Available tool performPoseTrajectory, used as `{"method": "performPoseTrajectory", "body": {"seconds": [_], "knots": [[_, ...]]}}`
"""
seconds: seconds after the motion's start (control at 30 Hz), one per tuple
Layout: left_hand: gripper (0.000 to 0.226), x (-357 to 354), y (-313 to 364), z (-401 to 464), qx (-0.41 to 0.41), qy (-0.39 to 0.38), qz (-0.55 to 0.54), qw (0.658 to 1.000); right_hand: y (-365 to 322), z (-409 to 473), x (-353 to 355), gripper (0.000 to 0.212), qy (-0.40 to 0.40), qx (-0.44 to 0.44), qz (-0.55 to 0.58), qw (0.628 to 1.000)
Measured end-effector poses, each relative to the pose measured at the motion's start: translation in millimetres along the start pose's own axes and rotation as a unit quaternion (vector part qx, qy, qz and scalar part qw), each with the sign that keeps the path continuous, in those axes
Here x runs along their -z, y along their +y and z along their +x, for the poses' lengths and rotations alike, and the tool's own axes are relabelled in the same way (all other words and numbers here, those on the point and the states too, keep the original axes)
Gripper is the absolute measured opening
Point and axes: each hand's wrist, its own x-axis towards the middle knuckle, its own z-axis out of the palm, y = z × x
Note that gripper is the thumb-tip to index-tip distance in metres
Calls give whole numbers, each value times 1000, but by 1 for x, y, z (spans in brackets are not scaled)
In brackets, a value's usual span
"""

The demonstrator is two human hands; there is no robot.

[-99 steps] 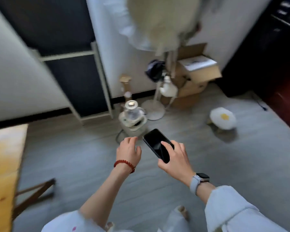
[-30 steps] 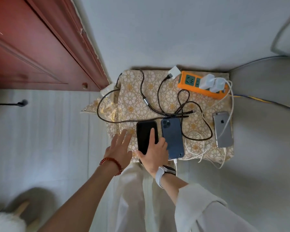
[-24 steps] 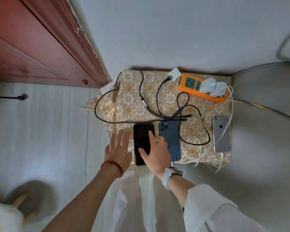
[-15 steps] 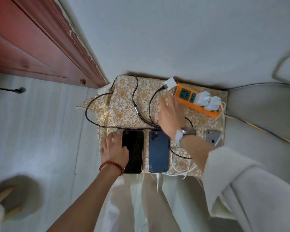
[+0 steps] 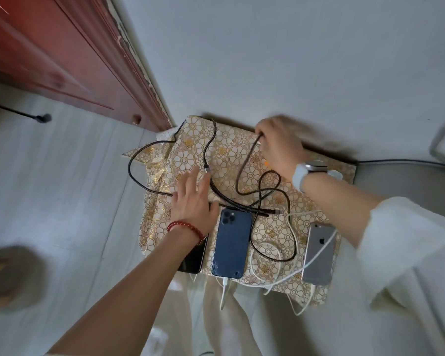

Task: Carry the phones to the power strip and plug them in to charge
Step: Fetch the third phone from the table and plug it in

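Three phones lie on a gold floral cloth (image 5: 231, 152): a black phone (image 5: 193, 259) half hidden under my left wrist, a blue phone (image 5: 231, 244) face down with a white cable in its lower end, and a silver phone (image 5: 319, 255) at the right. My left hand (image 5: 193, 200) lies flat with fingers spread on the cloth, over the black braided cable (image 5: 265, 194), just above the black phone. My right hand (image 5: 278, 143) is blurred at the cloth's far edge, pinching the upper end of that cable. It covers the orange power strip (image 5: 266, 163), of which only a speck shows.
A red wooden door (image 5: 62, 55) stands at the left, and a pale wall runs behind the cloth. White charging cables (image 5: 270, 253) loop between the blue and silver phones. A grey cord (image 5: 406, 161) runs off to the right on the floor. A blurred slipper (image 5: 10, 276) lies lower left.
My right hand left the black phone on the cloth and reached up to the power strip, closing on the black cable's end. My left hand slid forward past the black phone onto the cable.
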Motion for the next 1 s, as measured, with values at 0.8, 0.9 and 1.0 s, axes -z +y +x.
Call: {"method": "performPoseTrajectory", "body": {"seconds": [0.8,0.9,1.0], "knots": [[30,9,76,17,-22,-120,-377,918,67,-42,63,12,-81,-17,61,995],[30,6,63,14,-8,-93,-323,942,66,-46,61,13,-90,-21,67,993],[28,0,62,8,-11,-99,-302,948,66,-51,59,11,-72,-21,75,994]]}}
